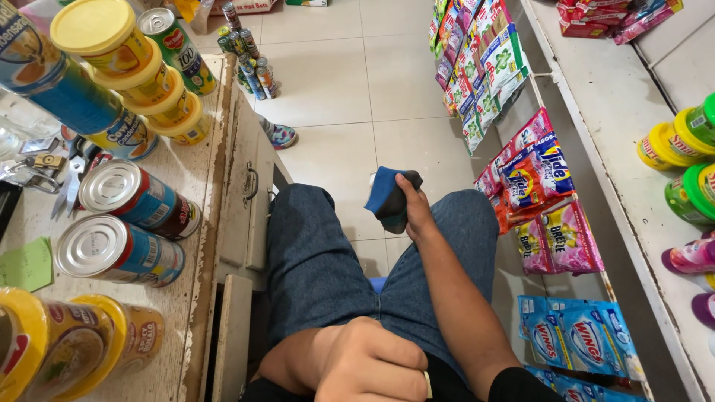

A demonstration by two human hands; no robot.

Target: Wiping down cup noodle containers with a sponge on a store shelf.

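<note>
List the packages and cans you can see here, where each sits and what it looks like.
Two silver-topped cans: lying sideways on the counter, blue labels.
Yellow-lidded tubs: stacked at the counter's far end.
Hanging sachets: right-hand rack, multicoloured strips.
Pink pouches: lower rack.
Blue pouches: bottom right.
Blue-and-black sponge block: in the right hand, over the knee.

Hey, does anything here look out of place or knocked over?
Mostly tidy. One oddity: a cluster of cans stands on the tiled floor beyond the counter rather than on a surface. The right hand grips a blue-and-black sponge over the knee; the left hand rests closed and empty.
</note>
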